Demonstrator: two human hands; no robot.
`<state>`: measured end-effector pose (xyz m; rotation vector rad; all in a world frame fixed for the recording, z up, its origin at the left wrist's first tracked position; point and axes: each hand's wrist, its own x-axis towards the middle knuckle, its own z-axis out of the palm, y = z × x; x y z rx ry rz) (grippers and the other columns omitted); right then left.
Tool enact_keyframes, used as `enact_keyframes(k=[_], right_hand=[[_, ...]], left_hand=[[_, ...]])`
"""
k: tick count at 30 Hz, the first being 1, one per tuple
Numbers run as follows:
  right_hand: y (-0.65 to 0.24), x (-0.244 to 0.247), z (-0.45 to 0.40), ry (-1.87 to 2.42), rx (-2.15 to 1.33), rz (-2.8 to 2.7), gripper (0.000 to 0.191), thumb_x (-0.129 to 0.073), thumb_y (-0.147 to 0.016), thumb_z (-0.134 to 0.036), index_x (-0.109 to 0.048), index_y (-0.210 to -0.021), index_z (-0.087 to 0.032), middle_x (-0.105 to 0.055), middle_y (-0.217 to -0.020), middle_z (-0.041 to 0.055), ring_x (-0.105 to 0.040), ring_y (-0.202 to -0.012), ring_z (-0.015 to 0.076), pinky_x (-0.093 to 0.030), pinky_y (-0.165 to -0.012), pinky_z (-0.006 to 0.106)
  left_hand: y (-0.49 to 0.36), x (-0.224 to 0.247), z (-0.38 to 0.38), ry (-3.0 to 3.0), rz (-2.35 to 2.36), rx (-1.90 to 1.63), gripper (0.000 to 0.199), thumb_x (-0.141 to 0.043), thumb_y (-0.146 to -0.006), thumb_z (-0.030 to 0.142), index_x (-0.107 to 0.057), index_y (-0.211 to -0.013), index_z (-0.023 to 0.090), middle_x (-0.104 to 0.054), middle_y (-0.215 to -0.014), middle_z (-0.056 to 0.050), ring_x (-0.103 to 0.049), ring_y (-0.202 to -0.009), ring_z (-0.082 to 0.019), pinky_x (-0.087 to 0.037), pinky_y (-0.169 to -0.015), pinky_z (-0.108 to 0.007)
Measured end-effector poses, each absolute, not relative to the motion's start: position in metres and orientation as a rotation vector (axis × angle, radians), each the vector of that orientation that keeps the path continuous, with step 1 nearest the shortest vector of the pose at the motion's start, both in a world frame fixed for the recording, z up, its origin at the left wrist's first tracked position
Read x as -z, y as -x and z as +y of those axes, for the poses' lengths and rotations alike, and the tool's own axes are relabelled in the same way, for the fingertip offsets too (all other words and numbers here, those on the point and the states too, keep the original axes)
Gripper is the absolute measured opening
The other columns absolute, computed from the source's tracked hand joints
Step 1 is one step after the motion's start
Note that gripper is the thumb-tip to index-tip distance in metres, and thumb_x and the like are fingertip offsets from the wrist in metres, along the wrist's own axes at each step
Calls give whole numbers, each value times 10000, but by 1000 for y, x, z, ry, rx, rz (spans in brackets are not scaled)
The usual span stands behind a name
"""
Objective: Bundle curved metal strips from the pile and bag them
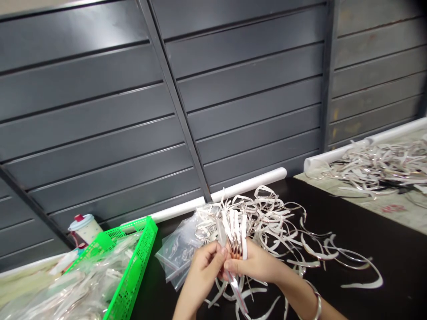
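Nothing legible anywhere; red marking on pale mat too blurred to read; cup shows only speckled pattern, no readable words

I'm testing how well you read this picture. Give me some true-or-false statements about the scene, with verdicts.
The right hand wears a metal bangle: true.

The table under the hands is white: false, it is black.

The left hand and right hand together hold a bunch of white strips: true.

A blue basket sits at the left: false, the basket there is green and holds clear plastic bags.
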<state>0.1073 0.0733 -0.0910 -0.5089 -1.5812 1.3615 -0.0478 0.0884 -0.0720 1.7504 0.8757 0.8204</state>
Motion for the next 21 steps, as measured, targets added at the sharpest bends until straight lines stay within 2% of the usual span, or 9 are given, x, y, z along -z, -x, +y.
enact_keyframes(k=[7,10,12,14,15,18,19,21], right_hand=[[-113,90,74,555,-1441,-1561,320,-682,-735,-418,-528,-665,-147,-562,-598,-5,-510,-517,94,-405,-503,214],[-125,87,74,673,-1367,-1576,300,-672,-741,-408,-504,-672,-169,-507,-543,-38,-466,-475,88,-376,-472,208],[-134,83,73,780,-1234,-1598,249,-630,-777,-370,-505,-681,-178,-495,-543,-41,-447,-487,92,-364,-485,214],[-138,79,69,878,-1078,-1638,198,-592,-799,-302,-501,-670,-183,-478,-563,-40,-428,-518,97,-354,-511,220],[-138,77,67,912,-1012,-1678,181,-578,-801,-265,-497,-662,-183,-462,-575,-42,-419,-533,98,-351,-525,220],[-130,71,59,933,-868,-1867,151,-557,-785,-189,-487,-652,-184,-439,-606,-45,-411,-569,100,-345,-562,220],[-126,70,56,933,-821,-1937,145,-553,-779,-177,-488,-650,-183,-445,-613,-44,-417,-580,102,-345,-575,221],[-119,67,53,942,-732,-2039,139,-547,-770,-164,-490,-643,-180,-465,-624,-41,-430,-599,105,-343,-599,224]], left_hand=[[52,69,88,-1951,905,-881,349,-447,-876,377,-544,-614,167,-557,-521,-8,-480,-495,-120,-366,-509,-221],[54,66,91,-2014,996,-1020,305,-513,-801,278,-474,-515,180,-515,-516,0,-471,-509,-123,-359,-505,-222],[57,66,92,-2011,1071,-1137,222,-549,-716,183,-437,-525,192,-525,-573,4,-497,-552,-132,-382,-524,-223],[58,67,93,-1939,1120,-1211,108,-548,-656,118,-479,-656,201,-548,-654,11,-536,-594,-144,-419,-551,-231],[58,68,93,-1893,1135,-1236,174,-546,-638,98,-514,-773,203,-564,-705,9,-553,-612,-149,-436,-564,-239],[56,70,92,-1847,1133,-1314,586,-552,-591,53,-500,-1156,199,-606,-938,-55,-591,-726,-179,-467,-628,-267],[55,70,92,-1879,1117,-1330,630,-556,-589,49,-505,-1198,201,-604,-1004,-77,-593,-777,-193,-468,-646,-271],[56,67,92,-1994,1081,-1315,504,-563,-636,78,-603,-1122,205,-619,-1013,-87,-589,-827,-214,-462,-651,-268]])
